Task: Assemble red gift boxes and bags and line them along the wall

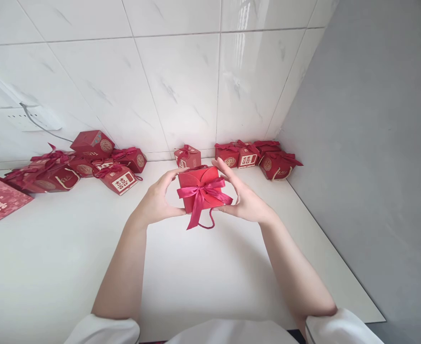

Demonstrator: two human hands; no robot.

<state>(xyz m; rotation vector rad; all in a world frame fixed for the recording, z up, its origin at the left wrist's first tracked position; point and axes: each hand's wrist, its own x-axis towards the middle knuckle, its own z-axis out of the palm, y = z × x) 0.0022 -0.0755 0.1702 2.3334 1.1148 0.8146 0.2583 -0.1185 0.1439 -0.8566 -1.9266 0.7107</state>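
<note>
Between my two hands is a red gift box (185,180) with a shiny crimson ribbon bow (200,191) tied across its folded top. A dark red cord handle (210,222) hangs down from its near side. My left hand (159,197) grips the box from the left, thumb at the near edge and fingers at the far edge. My right hand (245,199) grips it the same way from the right. The box appears held above the white table (210,277); its underside is hidden.
Along the tiled wall stand several red gift boxes on the left (119,179), one box in the middle (192,155) and several more on the right (277,165). A larger red printed box (3,198) lies at far left. A grey wall (368,143) borders the right side.
</note>
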